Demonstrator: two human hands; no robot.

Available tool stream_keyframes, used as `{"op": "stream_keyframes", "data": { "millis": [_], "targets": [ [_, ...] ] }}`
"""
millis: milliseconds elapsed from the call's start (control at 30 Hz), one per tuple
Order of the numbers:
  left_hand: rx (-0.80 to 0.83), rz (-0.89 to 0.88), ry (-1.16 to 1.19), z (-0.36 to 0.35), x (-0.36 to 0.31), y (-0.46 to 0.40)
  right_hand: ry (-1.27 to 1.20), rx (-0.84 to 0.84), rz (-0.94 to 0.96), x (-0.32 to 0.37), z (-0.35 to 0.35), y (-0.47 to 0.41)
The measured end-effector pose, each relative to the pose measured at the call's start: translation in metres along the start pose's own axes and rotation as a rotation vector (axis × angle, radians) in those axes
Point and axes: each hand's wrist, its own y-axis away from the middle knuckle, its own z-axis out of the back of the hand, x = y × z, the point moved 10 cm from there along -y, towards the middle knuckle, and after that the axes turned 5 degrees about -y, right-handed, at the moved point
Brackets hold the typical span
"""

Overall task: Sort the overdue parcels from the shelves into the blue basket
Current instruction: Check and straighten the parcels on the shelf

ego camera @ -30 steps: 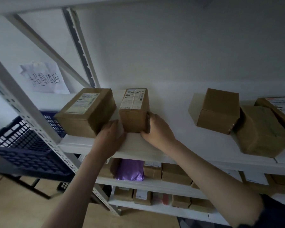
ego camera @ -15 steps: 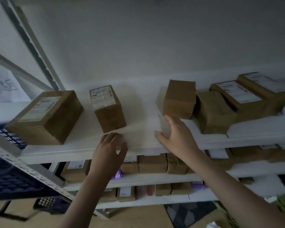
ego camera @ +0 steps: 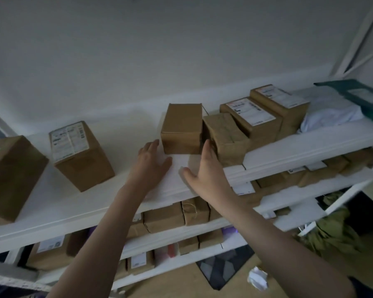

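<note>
On the top shelf (ego camera: 108, 203) the plain parcel (ego camera: 182, 129) stands upright between open fingers (ego camera: 206, 147).

left grip (ego camera: 152, 160) open, right grip (ego camera: 202, 168) open (fingers straight), both arms outstretched

Plain box (ego camera: 182, 128): brown matt cardboard, smooth faces; neighbouring parcel (ego camera: 224, 137) wrapped in creased, rough brown paper. Labelled box (ego camera: 80, 154) and the two stacked boxes (ego camera: 265, 114): same matt cardboard, each with a white paper label of slight sheen. Shelf board (ego camera: 116, 198): smooth white painted finish, matt; soft bag (ego camera: 329, 112) looks like pale thin plastic, wrinkled; tray (ego camera: 368, 104) is teal hard plastic; floor mat (ego camera: 224, 267) looks like dull woven cloth.
</note>
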Motion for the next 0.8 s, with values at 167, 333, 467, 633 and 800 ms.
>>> {"op": "stream_keyframes", "data": {
  "millis": [167,333,467,633,800],
  "targets": [
    [0.034,-0.006,0.084,-0.006,-0.009,-0.042,-0.059,-0.003,-0.07,-0.004,-0.007,-0.036],
    [-0.018,-0.054,0.008,-0.011,-0.009,-0.04,-0.066,-0.034,-0.018,-0.005,-0.005,-0.055],
    [-0.061,-0.09,-0.001,-0.008,-0.01,-0.004,-0.041,-0.023,0.032,-0.003,-0.005,-0.04],
    [-0.09,-0.114,0.029,0.002,-0.016,0.059,-0.046,-0.023,0.081,0.004,-0.002,0.008],
    [-0.097,-0.083,0.109,0.013,-0.017,0.109,-0.087,0.03,0.136,0.01,-0.006,0.043]
  ]
}}
